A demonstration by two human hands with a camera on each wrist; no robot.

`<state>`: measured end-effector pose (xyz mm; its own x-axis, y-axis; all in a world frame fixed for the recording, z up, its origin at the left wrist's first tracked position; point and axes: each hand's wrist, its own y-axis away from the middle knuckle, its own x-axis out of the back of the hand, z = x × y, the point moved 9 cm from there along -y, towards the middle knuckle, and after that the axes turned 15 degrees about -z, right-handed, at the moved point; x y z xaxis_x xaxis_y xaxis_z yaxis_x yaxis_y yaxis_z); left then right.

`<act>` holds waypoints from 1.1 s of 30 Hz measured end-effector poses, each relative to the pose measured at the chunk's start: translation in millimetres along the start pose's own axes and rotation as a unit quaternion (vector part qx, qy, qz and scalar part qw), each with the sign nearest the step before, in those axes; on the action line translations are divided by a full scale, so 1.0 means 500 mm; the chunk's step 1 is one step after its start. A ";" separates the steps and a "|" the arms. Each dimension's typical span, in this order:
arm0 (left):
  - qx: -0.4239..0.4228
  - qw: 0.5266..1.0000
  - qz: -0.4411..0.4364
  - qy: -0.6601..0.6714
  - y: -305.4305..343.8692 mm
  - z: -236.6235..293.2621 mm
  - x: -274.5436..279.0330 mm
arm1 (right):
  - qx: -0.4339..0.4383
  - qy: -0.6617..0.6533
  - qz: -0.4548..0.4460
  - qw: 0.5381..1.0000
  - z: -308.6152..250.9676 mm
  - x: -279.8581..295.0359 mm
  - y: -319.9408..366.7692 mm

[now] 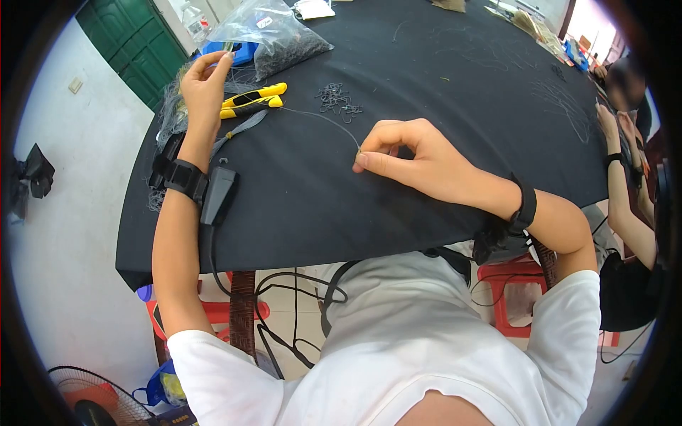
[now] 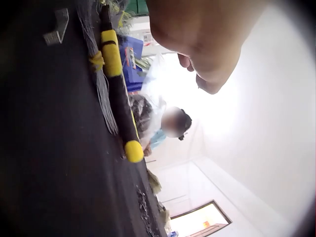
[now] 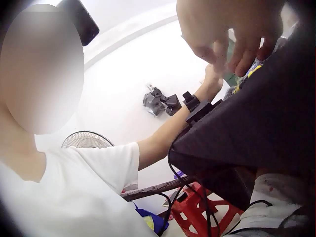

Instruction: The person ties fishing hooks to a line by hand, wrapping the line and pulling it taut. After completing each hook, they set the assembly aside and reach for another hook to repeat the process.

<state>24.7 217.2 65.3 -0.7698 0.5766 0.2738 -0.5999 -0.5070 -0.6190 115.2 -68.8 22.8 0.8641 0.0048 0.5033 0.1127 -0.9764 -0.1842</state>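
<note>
In the head view the right hand [image 1: 419, 153] pinches the end of a thin grey line [image 1: 323, 117] between thumb and index finger, above the black cloth. The left hand [image 1: 204, 89] is raised at the upper left, thumb and index fingertip together on a thin strand. Below and beside it lie yellow-and-black pliers [image 1: 252, 101] and a tied bundle of grey strands [image 1: 245, 126]. A small heap of dark hooks [image 1: 337, 101] lies right of the pliers. In the left wrist view the left hand [image 2: 202, 39] hangs above the pliers [image 2: 121, 94]; its fingertips are mostly hidden.
A clear bag of dark small pieces [image 1: 291, 50] stands at the back left beside a blue box [image 1: 241, 53]. Loose strands [image 1: 565, 106] lie at the right, near another person's arm [image 1: 625, 184]. A black device [image 1: 220, 195] with a cable sits by the left wrist.
</note>
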 end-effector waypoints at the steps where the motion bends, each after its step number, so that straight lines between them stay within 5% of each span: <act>1: -0.009 0.999 -0.009 0.033 0.007 0.024 -0.025 | -0.011 -0.004 0.000 1.000 0.003 0.002 0.001; 7: 0.122 0.953 -0.142 0.237 0.082 0.095 -0.192 | -0.039 -0.106 0.003 0.994 0.031 0.009 0.002; 17: 0.011 0.911 -0.332 0.246 0.155 0.225 -0.308 | 0.039 -0.242 0.092 0.965 0.015 0.048 0.008; 25: -0.008 0.909 -0.328 0.256 0.155 0.229 -0.309 | 0.062 -0.341 0.032 0.937 0.013 0.034 0.001; 33: -0.020 0.920 -0.333 0.208 0.154 0.223 -0.308 | 0.062 -0.323 0.076 0.941 0.023 0.054 0.004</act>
<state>72.9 18.0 57.4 -0.0806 0.9497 0.3026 -0.8928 0.0662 -0.4455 144.3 -68.3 26.4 0.9884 0.0366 -0.1476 -0.0143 -0.9438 -0.3301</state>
